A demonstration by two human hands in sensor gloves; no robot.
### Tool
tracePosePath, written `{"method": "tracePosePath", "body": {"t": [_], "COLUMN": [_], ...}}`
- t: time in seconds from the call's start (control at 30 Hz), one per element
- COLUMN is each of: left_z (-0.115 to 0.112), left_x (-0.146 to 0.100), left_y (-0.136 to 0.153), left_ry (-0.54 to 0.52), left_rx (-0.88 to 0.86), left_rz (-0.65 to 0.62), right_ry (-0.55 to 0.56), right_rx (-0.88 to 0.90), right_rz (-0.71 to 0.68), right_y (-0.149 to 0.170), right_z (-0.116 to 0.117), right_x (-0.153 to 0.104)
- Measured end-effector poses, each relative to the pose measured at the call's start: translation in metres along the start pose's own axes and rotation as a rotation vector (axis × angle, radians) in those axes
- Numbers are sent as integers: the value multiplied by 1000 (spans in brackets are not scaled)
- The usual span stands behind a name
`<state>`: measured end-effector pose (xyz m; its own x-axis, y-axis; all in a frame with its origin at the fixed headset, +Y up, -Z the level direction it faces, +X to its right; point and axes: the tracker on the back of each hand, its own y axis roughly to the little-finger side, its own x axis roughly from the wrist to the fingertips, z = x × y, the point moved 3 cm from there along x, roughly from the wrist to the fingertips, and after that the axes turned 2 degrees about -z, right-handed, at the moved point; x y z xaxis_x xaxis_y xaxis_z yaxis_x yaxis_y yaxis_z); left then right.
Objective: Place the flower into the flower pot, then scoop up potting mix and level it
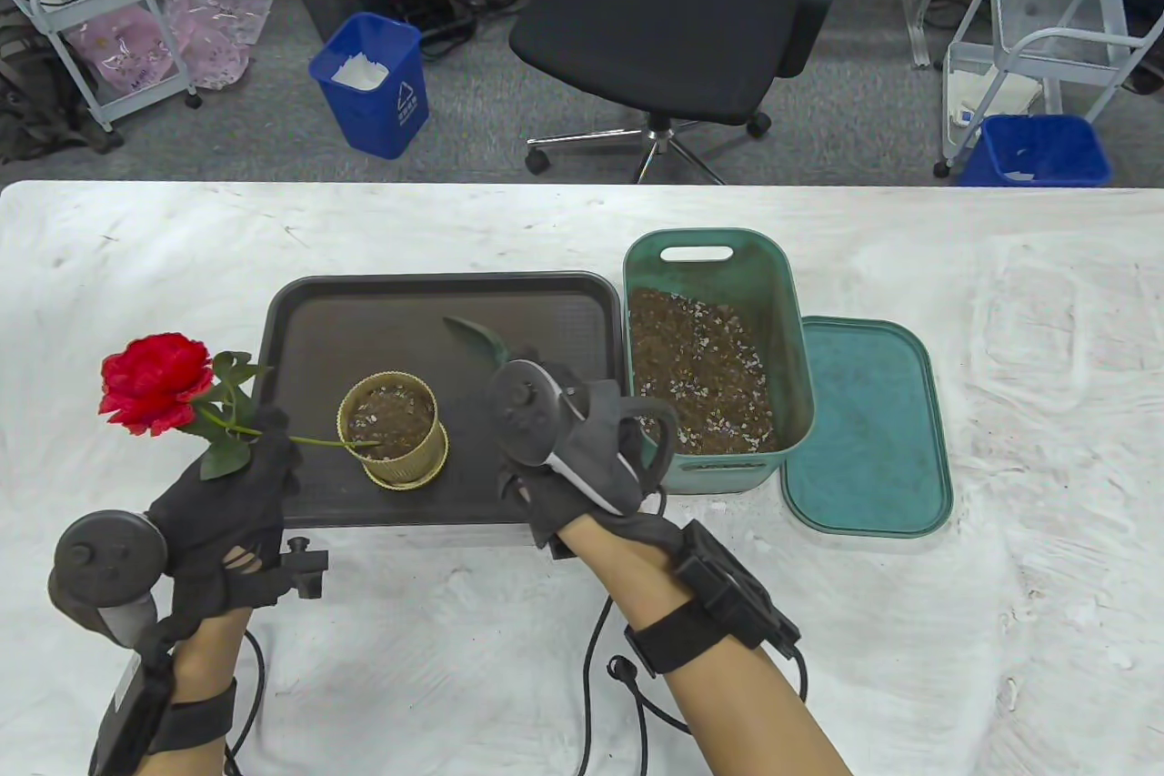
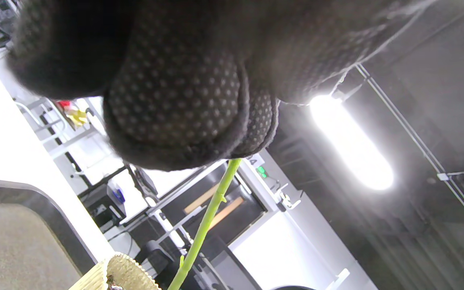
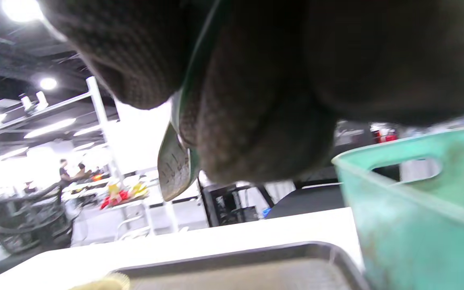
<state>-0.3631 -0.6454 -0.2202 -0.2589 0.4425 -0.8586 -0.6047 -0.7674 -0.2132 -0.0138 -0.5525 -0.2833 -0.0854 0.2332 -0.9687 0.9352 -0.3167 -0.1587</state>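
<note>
Meanwhile my left hand [image 1: 232, 494] pinched the flower [image 1: 155, 382] stem over the flower pot [image 1: 394, 430]; my right hand [image 1: 582, 458] gripped the scoop [image 1: 477, 339].

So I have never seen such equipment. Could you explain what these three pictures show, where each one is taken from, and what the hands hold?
These are a person's two hands in black sensor gloves, each with a tracker strapped to its back. The large picture looks down at the table. The other two come from cameras on the wrists, so gloved fingers fill most of them.

On the table sit a dark tray with a small yellow pot on it, a green bin of potting mix, and the bin's lid beside it.

The left hand holds a red flower by its stem, whose end reaches into the pot. The right hand has its grip on a green scoop, raised over the tray.
</note>
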Motion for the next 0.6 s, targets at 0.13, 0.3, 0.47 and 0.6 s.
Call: {"method": "tracePosePath", "body": {"t": [0.13,0.3,0.47,0.6], "left_z": [0,1,1,1], "left_x": [0,0,0,-1], "left_y": [0,0,0,-1], "left_ry": [-1,-5,-10,-15], "left_rx": [3,9,19,22], "left_rz": [-1,-1,-1,0], "right_ry": [62,94,-43,-231], "right_rx": [29,32,-33,-69], "right_rz": [148,332,471,530], "right_y": [52,110,154,168], "right_z": [-40,-66,-48,-6], "right_x": [8,18,44,63]}}
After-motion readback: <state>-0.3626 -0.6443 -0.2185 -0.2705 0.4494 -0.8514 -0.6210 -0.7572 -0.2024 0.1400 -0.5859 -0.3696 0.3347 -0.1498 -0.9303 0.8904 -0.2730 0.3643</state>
